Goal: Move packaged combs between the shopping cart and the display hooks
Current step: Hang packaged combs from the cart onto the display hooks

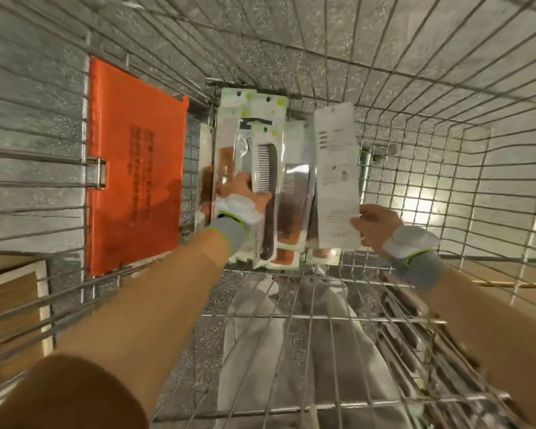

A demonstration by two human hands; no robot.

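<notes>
Several packaged combs (294,193) lie in a pile on the wire floor of the shopping cart (415,144). My left hand (240,195) reaches into the pile and grips a clear pack holding a black comb (265,168), thumb on its front. My right hand (375,226) pinches the lower edge of another comb pack (334,168), held up with its white printed back toward me, just right of the pile. Both wrists wear grey-and-white bands. No display hooks are in view.
An orange plastic flap (133,168) hangs on the cart's left wall. Wire walls surround the pile on all sides. Brown cardboard boxes (10,305) stand outside the cart at the lower left, and more brown surface shows at the right.
</notes>
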